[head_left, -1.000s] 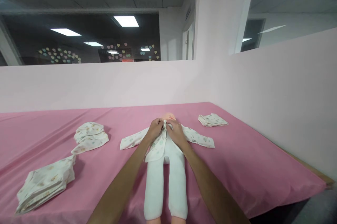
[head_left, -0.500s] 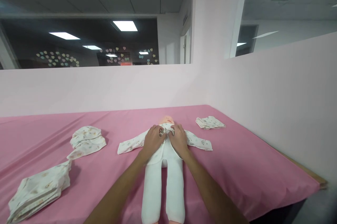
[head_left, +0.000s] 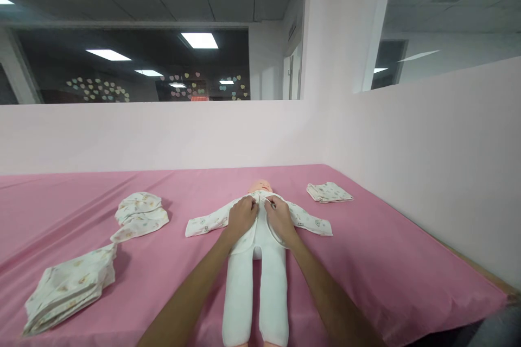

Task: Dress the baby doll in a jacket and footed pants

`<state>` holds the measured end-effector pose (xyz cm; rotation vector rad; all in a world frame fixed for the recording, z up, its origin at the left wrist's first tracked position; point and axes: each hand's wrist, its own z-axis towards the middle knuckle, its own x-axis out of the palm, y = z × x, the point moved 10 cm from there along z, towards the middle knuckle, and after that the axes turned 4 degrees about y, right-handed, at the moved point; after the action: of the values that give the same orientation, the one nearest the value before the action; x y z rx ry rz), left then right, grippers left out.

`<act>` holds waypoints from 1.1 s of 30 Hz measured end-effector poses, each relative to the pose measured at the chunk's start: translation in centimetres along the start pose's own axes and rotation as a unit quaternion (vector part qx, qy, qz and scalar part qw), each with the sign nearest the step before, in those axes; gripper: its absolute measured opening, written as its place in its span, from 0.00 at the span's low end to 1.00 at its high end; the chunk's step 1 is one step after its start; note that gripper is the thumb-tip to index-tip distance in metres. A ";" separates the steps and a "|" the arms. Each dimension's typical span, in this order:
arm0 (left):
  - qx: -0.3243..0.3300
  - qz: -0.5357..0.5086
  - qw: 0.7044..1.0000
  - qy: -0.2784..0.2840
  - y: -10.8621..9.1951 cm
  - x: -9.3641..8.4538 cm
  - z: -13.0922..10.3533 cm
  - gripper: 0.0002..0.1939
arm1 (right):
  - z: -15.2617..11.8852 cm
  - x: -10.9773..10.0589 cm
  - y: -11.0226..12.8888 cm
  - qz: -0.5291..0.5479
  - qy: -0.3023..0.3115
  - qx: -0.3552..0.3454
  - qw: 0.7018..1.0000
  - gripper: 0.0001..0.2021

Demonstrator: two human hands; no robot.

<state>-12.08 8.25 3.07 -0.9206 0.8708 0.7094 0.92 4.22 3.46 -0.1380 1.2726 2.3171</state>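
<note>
A baby doll (head_left: 261, 185) lies on its back, legs toward me, in white leggings (head_left: 238, 298). Around its upper body is a white, small-print baby shirt (head_left: 311, 223), open at the front with both sleeves spread out sideways. My left hand (head_left: 243, 216) is closed at the chest, gripping the shirt's left front edge near the neck. Opposite it, my right hand (head_left: 279, 218) pinches the right front edge. A narrow gap separates the two hands. My fingers partly hide the collar.
The doll rests on a pink sheet (head_left: 386, 276) over a table. Left of it are a crumpled printed cloth (head_left: 141, 216) and a folded stack of printed cloth (head_left: 73, 284). Another folded cloth (head_left: 329, 192) lies at the back right. White walls (head_left: 163, 135) border the back and right.
My fingers have curled in tighter on the shirt's front edges, both hands staying at the chest. The whole view has shifted slightly; the doll and the cloths lie as before.
</note>
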 end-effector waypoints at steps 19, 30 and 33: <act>0.050 -0.024 0.998 -0.027 -0.1 -0.7 -0.3 0.13 | 0.0 0.0 -0.2 -0.018 -0.005 0.000 1.000 0.09; 0.109 0.078 0.986 -0.102 -2.6 -1.5 -1.5 0.11 | 0.2 0.1 -0.9 0.089 -0.012 0.036 0.995 0.10; 0.090 0.064 0.988 -0.103 -2.3 -1.6 -1.7 0.10 | 0.1 0.4 -0.5 0.087 -0.004 0.029 0.996 0.09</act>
<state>-11.47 5.51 4.75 -0.6213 0.8002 0.8081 0.83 4.65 3.02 0.0022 1.3957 2.4194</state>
